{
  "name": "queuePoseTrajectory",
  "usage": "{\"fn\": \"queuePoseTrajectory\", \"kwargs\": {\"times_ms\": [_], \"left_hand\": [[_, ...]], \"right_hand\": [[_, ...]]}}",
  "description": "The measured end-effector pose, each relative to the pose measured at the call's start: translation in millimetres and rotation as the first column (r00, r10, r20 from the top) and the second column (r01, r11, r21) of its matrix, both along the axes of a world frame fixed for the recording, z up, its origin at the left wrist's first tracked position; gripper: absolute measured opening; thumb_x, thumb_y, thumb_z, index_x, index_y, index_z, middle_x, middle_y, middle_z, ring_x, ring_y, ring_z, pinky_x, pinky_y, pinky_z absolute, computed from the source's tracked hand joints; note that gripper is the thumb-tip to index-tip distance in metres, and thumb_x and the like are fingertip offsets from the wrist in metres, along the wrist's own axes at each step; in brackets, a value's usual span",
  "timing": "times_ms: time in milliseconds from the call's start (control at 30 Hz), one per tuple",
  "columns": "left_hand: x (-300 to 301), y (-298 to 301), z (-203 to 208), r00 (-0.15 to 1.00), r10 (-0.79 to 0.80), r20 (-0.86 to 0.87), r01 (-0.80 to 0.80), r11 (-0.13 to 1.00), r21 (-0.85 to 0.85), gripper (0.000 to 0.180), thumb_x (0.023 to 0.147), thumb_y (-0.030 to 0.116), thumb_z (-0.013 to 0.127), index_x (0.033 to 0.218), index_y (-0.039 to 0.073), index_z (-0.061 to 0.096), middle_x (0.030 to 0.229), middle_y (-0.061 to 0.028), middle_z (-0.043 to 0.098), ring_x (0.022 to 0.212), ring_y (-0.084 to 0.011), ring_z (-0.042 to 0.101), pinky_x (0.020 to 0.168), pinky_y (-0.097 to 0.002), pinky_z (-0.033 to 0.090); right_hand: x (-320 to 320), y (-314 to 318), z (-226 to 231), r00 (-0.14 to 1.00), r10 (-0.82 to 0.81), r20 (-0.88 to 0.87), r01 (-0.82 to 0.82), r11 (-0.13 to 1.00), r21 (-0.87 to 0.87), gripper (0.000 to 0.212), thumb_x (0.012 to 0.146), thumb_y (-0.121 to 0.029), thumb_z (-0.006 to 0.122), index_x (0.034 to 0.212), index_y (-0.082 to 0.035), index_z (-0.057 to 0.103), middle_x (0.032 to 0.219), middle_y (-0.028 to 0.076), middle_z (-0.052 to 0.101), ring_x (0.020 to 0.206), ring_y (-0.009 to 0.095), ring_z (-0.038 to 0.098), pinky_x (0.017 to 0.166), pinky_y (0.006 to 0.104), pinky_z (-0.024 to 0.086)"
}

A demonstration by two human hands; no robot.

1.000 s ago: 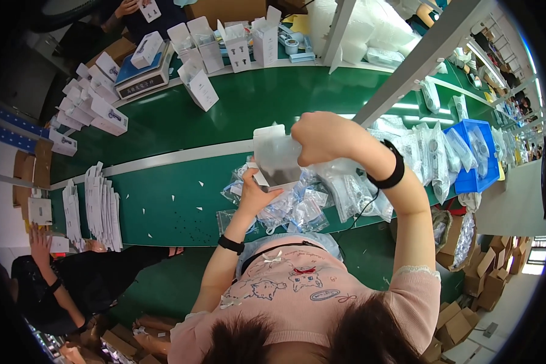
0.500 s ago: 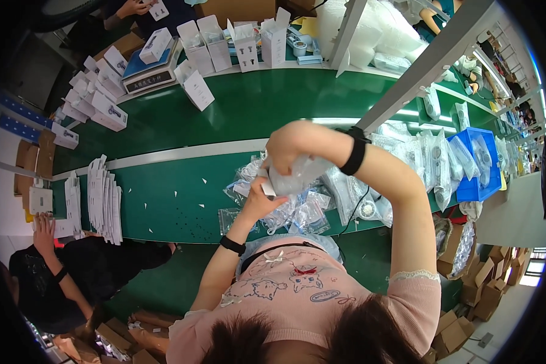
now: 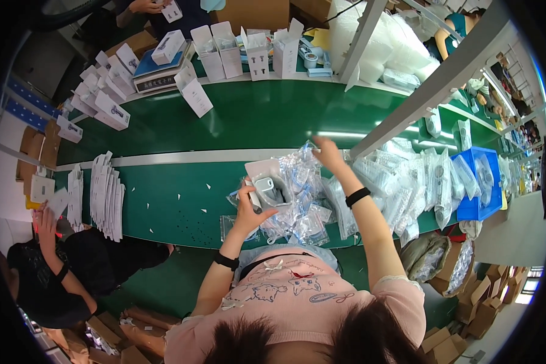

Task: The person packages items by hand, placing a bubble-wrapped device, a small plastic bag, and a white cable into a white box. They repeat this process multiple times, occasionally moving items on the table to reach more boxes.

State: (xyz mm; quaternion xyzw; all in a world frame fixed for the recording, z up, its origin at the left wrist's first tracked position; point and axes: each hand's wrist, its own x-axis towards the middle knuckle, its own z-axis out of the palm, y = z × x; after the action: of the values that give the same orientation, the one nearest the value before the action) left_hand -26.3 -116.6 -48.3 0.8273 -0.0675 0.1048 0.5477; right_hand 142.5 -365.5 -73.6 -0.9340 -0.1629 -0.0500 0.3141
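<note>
My left hand (image 3: 247,212) is wrapped round an opened white carton (image 3: 262,170), tilted so its mouth shows. Inside the carton sits a white device (image 3: 265,184) with a grey part beside it. Farther off and to the right, my right hand (image 3: 329,154) has its fingers together at the top edge of a clear plastic bag (image 3: 309,150). That bag belongs to a heap of small clear bags (image 3: 303,215) with white and blue contents, lying just right of the carton. The fingertips of my right hand are small and partly hidden.
Larger clear packages (image 3: 400,188) and a blue bin (image 3: 486,200) fill the right side. Stacked flat cartons (image 3: 106,200) lie left. Beyond the rail stand opened white boxes (image 3: 258,57) and a scale (image 3: 158,76). A metal post (image 3: 431,79) slants nearby. A co-worker's hand (image 3: 44,221) is at left.
My right hand has moved from over the carton outward to the heap of bags, its bent arm straightening. The carton now shows its open mouth and contents.
</note>
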Motion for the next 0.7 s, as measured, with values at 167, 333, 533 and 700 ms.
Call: {"fn": "queuePoseTrajectory", "kwargs": {"times_ms": [167, 333, 533, 700], "left_hand": [[10.6, -5.5, 35.1, 0.988, 0.034, 0.151, -0.049, 0.994, 0.101, 0.065, 0.057, 0.015, 0.077, 0.108, 0.007, 0.037, 0.122, -0.0198, 0.032, 0.109, -0.0328, 0.040, 0.085, -0.0378, 0.038], [8.7, -7.6, 49.7, 0.989, 0.056, 0.134, -0.079, 0.982, 0.174, 0.037, 0.059, 0.007, 0.073, 0.090, 0.007, 0.054, 0.119, -0.0169, 0.037, 0.105, -0.0311, 0.045, 0.086, -0.0330, 0.038], [8.8, -5.6, 53.0, 0.985, 0.152, 0.083, -0.157, 0.986, 0.059, 0.020, 0.059, 0.002, 0.070, 0.075, 0.004, 0.057, 0.107, -0.0134, 0.047, 0.094, -0.0277, 0.051, 0.079, -0.0314, 0.041], [15.1, -5.4, 59.9, 0.973, 0.212, 0.089, -0.217, 0.975, 0.051, 0.017, 0.060, 0.005, 0.070, 0.071, 0.002, 0.058, 0.089, -0.0092, 0.053, 0.080, -0.0221, 0.054, 0.067, -0.0285, 0.042]], "right_hand": [[-15.2, 21.3, -23.5, 0.962, 0.131, -0.241, -0.166, 0.977, -0.132, 0.040, 0.064, -0.015, 0.066, 0.100, -0.002, 0.056, 0.097, 0.018, 0.054, 0.084, 0.033, 0.055, 0.077, 0.0377, 0.046], [-32.9, 14.5, -29.6, 0.992, 0.092, -0.091, -0.098, 0.993, -0.061, 0.027, 0.061, -0.008, 0.066, 0.086, 0.000, 0.059, 0.094, 0.016, 0.056, 0.084, 0.031, 0.055, 0.073, 0.0352, 0.045], [-62.8, 1.4, 2.4, 0.971, 0.226, 0.079, -0.232, 0.969, 0.089, 0.015, 0.063, -0.004, 0.064, 0.076, 0.001, 0.057, 0.092, 0.013, 0.059, 0.082, 0.028, 0.057, 0.070, 0.0318, 0.045], [-75.2, -6.2, 28.0, 0.965, 0.198, -0.174, -0.120, 0.917, 0.380, 0.008, 0.073, -0.006, 0.061, 0.074, -0.003, 0.054, 0.089, 0.010, 0.060, 0.077, 0.021, 0.057, 0.068, 0.0295, 0.044]]}}
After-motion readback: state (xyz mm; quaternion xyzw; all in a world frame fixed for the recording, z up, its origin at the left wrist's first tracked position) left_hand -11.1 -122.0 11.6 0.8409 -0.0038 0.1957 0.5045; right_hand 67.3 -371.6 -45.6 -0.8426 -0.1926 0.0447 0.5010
